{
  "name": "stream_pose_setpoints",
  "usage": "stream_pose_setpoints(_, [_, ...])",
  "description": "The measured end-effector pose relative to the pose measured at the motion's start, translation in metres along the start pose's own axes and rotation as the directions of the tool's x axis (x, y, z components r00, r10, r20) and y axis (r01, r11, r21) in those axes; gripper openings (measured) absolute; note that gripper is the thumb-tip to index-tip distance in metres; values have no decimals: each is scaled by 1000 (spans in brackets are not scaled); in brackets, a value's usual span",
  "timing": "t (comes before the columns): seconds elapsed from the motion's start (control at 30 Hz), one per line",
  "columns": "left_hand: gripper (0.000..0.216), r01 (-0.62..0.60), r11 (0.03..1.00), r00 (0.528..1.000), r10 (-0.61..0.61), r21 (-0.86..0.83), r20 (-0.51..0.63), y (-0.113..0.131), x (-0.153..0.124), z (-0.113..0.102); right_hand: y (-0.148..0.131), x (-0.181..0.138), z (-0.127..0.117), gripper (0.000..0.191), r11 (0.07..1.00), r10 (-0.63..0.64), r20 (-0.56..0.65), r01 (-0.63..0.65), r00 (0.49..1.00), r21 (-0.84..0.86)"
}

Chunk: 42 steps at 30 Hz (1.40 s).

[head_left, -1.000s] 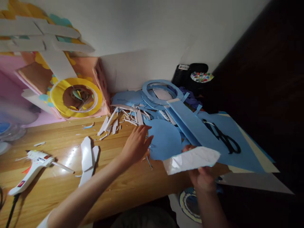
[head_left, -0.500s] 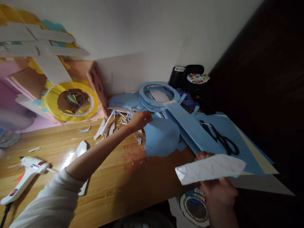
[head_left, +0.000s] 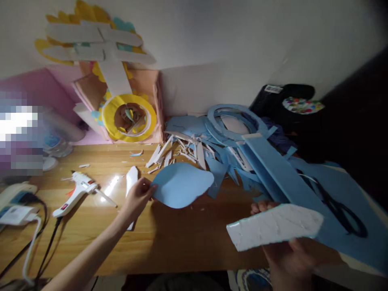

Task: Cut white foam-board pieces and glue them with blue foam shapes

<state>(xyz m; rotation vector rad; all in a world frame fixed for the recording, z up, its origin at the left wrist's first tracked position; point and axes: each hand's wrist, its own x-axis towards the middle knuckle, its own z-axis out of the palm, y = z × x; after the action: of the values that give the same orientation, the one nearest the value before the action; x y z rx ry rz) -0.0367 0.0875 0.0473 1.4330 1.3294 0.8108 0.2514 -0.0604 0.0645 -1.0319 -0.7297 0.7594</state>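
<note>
My left hand (head_left: 140,195) pinches the left edge of a rounded blue paper piece (head_left: 182,185), held above the wooden table. In my right hand (head_left: 286,256) lies a white strip with one pointed end (head_left: 275,226); glossy zigzag lines that look like glue run across its upper face. The fingers and thumb wrap it from below, at the table's front right. A narrow white foam-like strip (head_left: 132,178) lies partly behind my left hand. Further left, a white hot glue gun (head_left: 77,190) rests on its side.
White and blue offcuts (head_left: 184,149) lie in a heap at the back. Blue rings (head_left: 233,125), a long folded blue piece (head_left: 273,169) and black scissors (head_left: 339,206) are on the right. A yellow flower-like craft (head_left: 129,117) stands back left. Cords (head_left: 42,242) run along the left edge.
My left hand has drawn the blue paper piece left and toward me, away from the pile. The view has turned left. My right hand still holds the white strip.
</note>
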Motion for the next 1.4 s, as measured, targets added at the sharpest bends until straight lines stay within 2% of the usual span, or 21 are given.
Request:
stream_pose_setpoints(0.13, [31, 82, 995, 997, -82, -50, 9, -29, -23, 4, -2, 10, 17, 34, 996, -9, 129, 19, 992, -82])
stream_pose_setpoints(0.23, [26, 108, 992, 992, -104, -63, 64, -34, -35, 3, -7, 11, 35, 32, 959, 50, 203, 10, 978, -283])
stream_pose_setpoints(0.33, [22, 89, 994, 992, -94, 55, 81, -32, -52, -1, -6, 3, 66, 32, 854, 160, 242, -12, 957, -520])
stream_pose_setpoints(0.43, [24, 51, 968, 999, -54, 247, 6, -32, -70, -8, 7, -9, 101, 29, 663, 166, 414, 209, 895, -719])
stream_pose_setpoints(0.53, [23, -14, 946, 997, 36, 325, -63, -38, -85, -17, 27, -17, 126, 27, 481, 102, 534, 428, 839, -765])
stream_pose_setpoints(0.67, [18, -218, 896, 963, 262, 387, -63, -53, -94, -27, 48, -23, 142, 31, 359, 29, 606, 557, 795, -749])
stream_pose_setpoints(0.77, [21, -319, 869, 933, 357, 379, -33, -63, -95, -30, 59, -26, 148, 32, 323, 60, 617, 569, 785, -756])
stream_pose_setpoints(1.03, [22, -356, 876, 925, 380, 325, -12, -74, -93, -29, 82, -34, 153, 33, 283, 78, 614, 573, 786, -769])
stream_pose_setpoints(1.13, [26, -411, 856, 908, 415, 312, 59, -74, -91, -29, 85, -35, 151, 33, 277, 103, 601, 557, 793, -783])
stream_pose_setpoints(1.27, [32, -505, 804, 863, 470, 315, 184, -76, -90, -30, 89, -36, 148, 34, 277, 120, 591, 545, 798, -792])
stream_pose_setpoints(1.4, [31, -550, 767, 835, 494, 331, 241, -76, -90, -31, 93, -37, 144, 33, 287, 127, 588, 538, 799, -792])
